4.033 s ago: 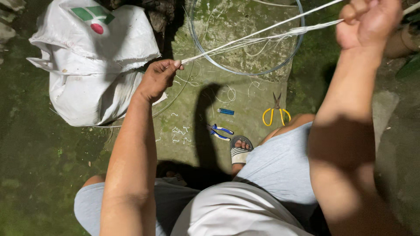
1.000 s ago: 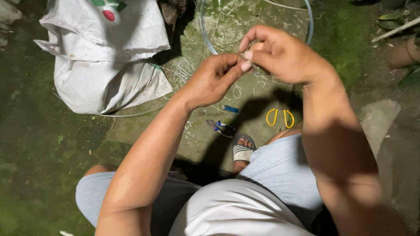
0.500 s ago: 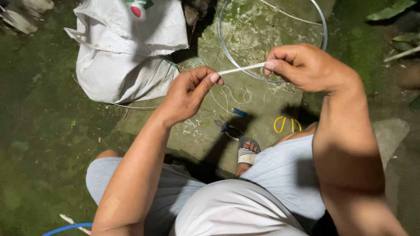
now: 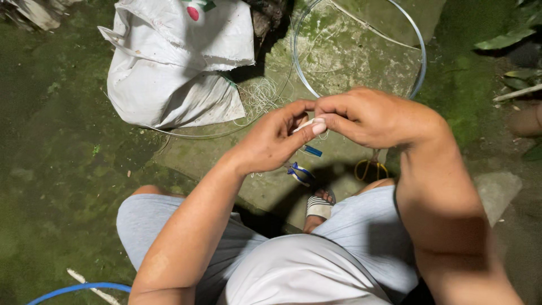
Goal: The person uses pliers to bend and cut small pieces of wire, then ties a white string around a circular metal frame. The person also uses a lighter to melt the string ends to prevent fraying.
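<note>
Above the concrete slab (image 4: 339, 51), left hand (image 4: 271, 141) and right hand (image 4: 372, 116) fingers meet, pinching a white cord (image 4: 302, 125).

One camera only, worn on the person's head, looks steeply down past the left hand (image 4: 271, 144) and right hand (image 4: 370, 116), close beneath it, to the grey-clad lap nearest and the mossy concrete floor (image 4: 62, 169) farther off.
</note>
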